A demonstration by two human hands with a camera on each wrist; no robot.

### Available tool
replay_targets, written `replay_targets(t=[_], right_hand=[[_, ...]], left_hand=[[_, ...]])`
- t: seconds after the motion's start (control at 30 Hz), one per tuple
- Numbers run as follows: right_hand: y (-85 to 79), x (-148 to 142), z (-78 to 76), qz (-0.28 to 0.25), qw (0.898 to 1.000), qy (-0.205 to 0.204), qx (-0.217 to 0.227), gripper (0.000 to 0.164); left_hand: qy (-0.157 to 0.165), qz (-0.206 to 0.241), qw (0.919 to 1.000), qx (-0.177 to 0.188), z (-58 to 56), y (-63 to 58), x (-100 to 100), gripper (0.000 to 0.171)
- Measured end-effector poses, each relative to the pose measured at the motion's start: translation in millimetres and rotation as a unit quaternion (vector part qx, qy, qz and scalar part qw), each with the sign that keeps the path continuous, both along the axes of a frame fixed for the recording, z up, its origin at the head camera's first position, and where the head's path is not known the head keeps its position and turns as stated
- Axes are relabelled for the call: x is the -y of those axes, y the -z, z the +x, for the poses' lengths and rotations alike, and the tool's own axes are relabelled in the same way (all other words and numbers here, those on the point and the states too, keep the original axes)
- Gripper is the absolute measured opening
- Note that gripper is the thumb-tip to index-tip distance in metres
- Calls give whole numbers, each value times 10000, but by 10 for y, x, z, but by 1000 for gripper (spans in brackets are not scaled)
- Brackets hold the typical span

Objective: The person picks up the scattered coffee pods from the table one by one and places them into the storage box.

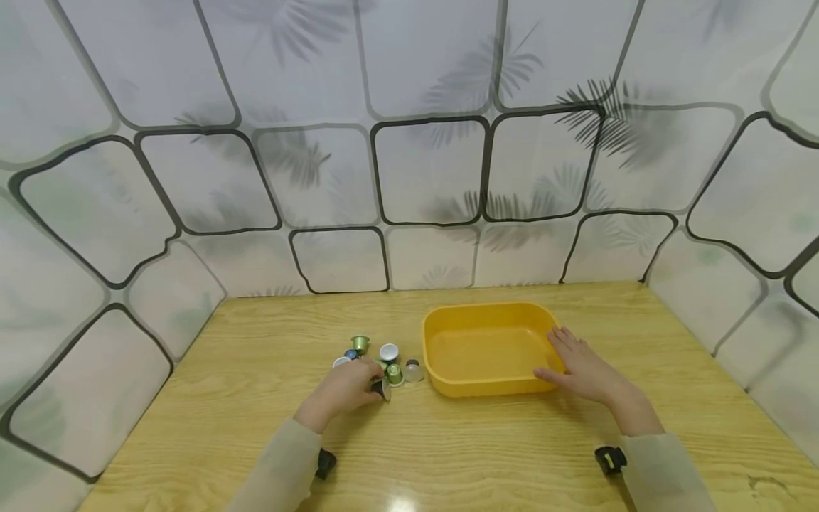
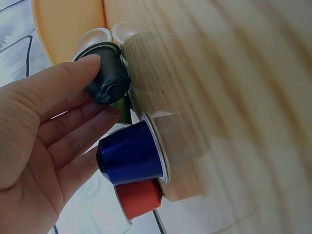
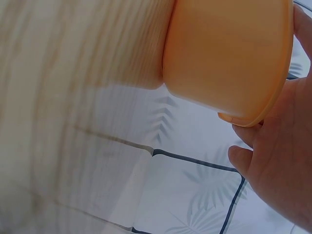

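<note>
My left hand [image 1: 342, 391] pinches a black coffee capsule [image 2: 108, 73] between thumb and fingers, low over the table. Around it lie more coffee capsules: a blue capsule [image 2: 131, 153] and a red capsule [image 2: 139, 200] show below the held one in the left wrist view. In the head view a green capsule [image 1: 394, 375], another green capsule [image 1: 360, 345] and a capsule with its white lid up [image 1: 388, 352] sit close by. My right hand [image 1: 585, 370] rests with extended fingers over the right rim of a yellow tray [image 1: 493, 387]; some fingertips are hidden behind the rim in the right wrist view.
A clear capsule [image 1: 413, 370] lies between the pile and the tray's left wall. The wooden table [image 1: 409, 441] reaches back to a patterned cloth wall [image 1: 429, 256], which also bounds it on both sides.
</note>
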State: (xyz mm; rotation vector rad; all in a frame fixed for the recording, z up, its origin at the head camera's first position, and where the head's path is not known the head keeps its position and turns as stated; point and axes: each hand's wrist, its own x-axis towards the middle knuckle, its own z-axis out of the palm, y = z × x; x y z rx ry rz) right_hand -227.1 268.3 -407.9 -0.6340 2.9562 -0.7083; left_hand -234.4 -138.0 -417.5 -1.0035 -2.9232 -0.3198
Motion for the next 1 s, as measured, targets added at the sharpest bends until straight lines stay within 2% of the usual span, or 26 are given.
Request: replay_targets(t=[0.47,0.7,1.0], right_hand=[[19,-22,-5,7,10000,-11,-66,84],[48,-16,-24,74,9999,-36,-64,83],[42,-26,-9,133,9999,-5,-8,84]], left_hand=[[176,-136,9995,225,-61,44,-35,28],[265,48,9983,510,-89,52,-25,23],[349,243,9976,543,-102,62,-11,18]])
